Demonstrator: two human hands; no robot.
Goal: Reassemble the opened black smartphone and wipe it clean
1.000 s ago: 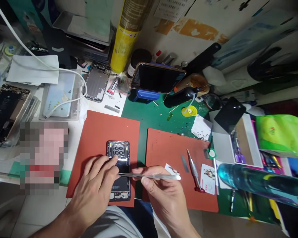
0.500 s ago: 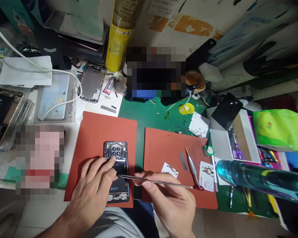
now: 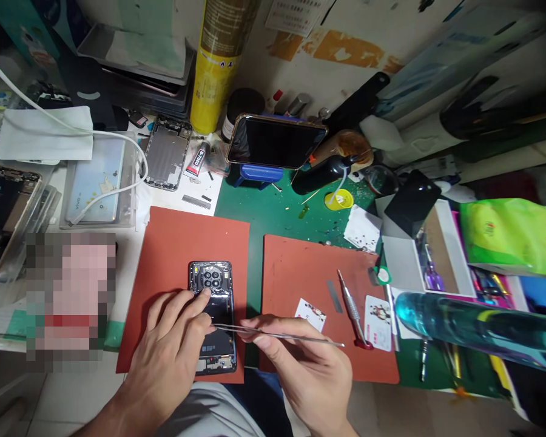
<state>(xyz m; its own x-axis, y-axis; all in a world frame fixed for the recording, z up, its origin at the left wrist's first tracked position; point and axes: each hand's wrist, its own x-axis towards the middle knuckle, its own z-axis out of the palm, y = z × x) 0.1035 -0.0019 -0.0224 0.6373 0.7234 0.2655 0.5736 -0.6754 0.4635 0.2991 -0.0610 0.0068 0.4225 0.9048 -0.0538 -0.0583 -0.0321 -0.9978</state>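
Observation:
An opened smartphone [image 3: 221, 308] with its back cover off lies upright on the left brown mat [image 3: 195, 233]; its camera cluster, dark battery and lower board show. Draped over its left side, my left hand [image 3: 175, 337] grips it, index fingertip just below the cameras and thumb bent over the battery. My right hand [image 3: 307, 364] pinches a pair of metal tweezers [image 3: 300, 337], held nearly level across the phone's right edge. Their tips meet my left thumb, and whether anything tiny sits between them is hidden.
On the right mat [image 3: 295, 267] lie a screwdriver [image 3: 352, 309], a metal strip [image 3: 333, 296] and small cards. Behind stand a propped phone [image 3: 277, 141], a yellow can [image 3: 213, 79] and a small yellow cup [image 3: 339, 199]. At right are a green packet [image 3: 509, 237] and a blue bottle [image 3: 464, 325].
The tweezers and my right hand have shifted slightly left, with the tips now closer to my left thumb. My left hand stays on the phone.

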